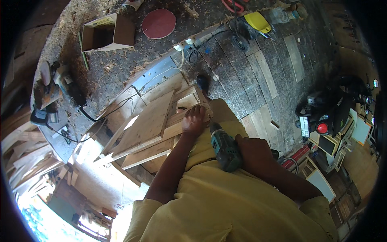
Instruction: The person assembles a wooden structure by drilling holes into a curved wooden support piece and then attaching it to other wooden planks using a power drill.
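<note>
My right hand (254,155) is closed around the handle of a green and black cordless drill (225,150), held against my front. The drill's chuck points up toward the corner of a wooden furniture piece (151,121), made of pale boards and rails, that leans in front of me. Whether the bit touches the wood I cannot tell. My left hand (194,120) grips the end of that piece just beside the chuck, fingers curled over its top rail. Part of the wood's lower side is hidden behind my left forearm.
On the sawdust-strewn workbench (121,66) lie an open cardboard box (108,33), a red sanding disc (159,23) and an angle grinder (68,86) with its cord. A yellow-topped tool (257,22) stands on the plank floor. A motorcycle (334,109) is parked at the right.
</note>
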`<state>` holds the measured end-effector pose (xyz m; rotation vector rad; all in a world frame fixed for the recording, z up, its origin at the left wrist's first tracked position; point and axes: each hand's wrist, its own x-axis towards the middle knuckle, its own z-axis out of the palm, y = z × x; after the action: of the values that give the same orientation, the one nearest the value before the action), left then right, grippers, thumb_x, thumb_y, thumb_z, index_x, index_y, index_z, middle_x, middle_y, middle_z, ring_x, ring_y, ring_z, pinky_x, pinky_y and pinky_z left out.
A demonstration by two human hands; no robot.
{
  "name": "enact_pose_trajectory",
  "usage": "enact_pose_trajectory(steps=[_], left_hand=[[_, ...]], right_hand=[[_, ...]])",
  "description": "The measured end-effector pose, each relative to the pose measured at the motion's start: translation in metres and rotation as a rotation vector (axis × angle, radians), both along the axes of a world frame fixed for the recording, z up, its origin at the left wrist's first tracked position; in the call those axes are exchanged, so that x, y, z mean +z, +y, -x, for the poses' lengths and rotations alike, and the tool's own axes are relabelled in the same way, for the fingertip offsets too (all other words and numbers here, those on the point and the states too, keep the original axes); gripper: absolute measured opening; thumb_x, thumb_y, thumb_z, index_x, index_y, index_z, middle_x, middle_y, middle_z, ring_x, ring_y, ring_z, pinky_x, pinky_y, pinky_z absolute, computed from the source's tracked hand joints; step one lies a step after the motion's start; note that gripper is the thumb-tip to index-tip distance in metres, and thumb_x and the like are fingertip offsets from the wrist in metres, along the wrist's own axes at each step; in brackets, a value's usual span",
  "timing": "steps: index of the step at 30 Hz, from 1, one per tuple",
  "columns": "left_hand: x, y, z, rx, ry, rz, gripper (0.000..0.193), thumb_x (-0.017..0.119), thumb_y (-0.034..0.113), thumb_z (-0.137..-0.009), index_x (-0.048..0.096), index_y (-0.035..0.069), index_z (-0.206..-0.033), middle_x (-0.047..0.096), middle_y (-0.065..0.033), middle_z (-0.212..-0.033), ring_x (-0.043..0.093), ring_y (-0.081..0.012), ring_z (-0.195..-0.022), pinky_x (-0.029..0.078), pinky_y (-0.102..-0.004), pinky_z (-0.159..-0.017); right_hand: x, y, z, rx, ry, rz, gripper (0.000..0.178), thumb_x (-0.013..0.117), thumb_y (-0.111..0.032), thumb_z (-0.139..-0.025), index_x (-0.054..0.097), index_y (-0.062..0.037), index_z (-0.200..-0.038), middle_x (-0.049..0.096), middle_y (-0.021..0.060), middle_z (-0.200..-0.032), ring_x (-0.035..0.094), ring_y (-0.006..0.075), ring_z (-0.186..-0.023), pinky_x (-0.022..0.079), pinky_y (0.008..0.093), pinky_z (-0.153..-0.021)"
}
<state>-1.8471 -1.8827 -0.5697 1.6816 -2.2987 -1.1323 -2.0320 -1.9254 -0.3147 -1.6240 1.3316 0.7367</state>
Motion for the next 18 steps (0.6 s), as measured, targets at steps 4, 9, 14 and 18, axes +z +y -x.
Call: enact_pose_trajectory(steps=[4, 9, 14, 18], left_hand=[[0.002, -0.001, 0.001, 0.009, 0.000, -0.016, 0.056, 0.082, 0.032, -0.068, 0.054, 0.007, -0.110, 0.059, -0.0117, -0.113, 0.059, -0.0299, -0.109, 0.050, -0.0416, -0.093], [0.004, 0.000, 0.001, 0.011, 0.009, 0.017, 0.058, 0.082, 0.031, -0.068, 0.053, 0.006, -0.111, 0.059, -0.0125, -0.113, 0.059, -0.0310, -0.109, 0.050, -0.0426, -0.092], [0.001, 0.002, 0.000, 0.031, 0.020, 0.001, 0.059, 0.082, 0.031, -0.067, 0.053, 0.006, -0.112, 0.059, -0.0127, -0.114, 0.059, -0.0312, -0.110, 0.051, -0.0430, -0.091], [-0.003, 0.003, -0.001, 0.027, 0.026, 0.080, 0.060, 0.082, 0.031, -0.067, 0.053, 0.007, -0.114, 0.059, -0.0128, -0.114, 0.060, -0.0310, -0.109, 0.051, -0.0430, -0.091]], right_hand=[[-0.002, 0.001, 0.003, -0.022, -0.028, 0.014, 0.037, 0.068, -0.032, -0.079, 0.055, -0.0040, -0.099, 0.068, 0.0177, -0.082, 0.070, 0.0362, -0.079, 0.054, 0.0480, -0.067], [-0.005, 0.002, 0.004, -0.027, -0.018, 0.013, 0.039, 0.069, -0.035, -0.078, 0.055, -0.0046, -0.098, 0.068, 0.0174, -0.081, 0.070, 0.0369, -0.078, 0.054, 0.0473, -0.067], [0.006, -0.007, 0.002, -0.102, -0.045, 0.013, 0.079, 0.072, -0.041, -0.074, 0.046, -0.0030, -0.138, 0.068, 0.0171, -0.082, 0.070, 0.0358, -0.076, 0.054, 0.0471, -0.068], [0.002, -0.004, 0.008, -0.097, -0.039, -0.009, 0.096, 0.072, -0.046, -0.076, 0.032, -0.0003, -0.150, 0.066, 0.0175, -0.082, 0.069, 0.0335, -0.072, 0.054, 0.0458, -0.064]])
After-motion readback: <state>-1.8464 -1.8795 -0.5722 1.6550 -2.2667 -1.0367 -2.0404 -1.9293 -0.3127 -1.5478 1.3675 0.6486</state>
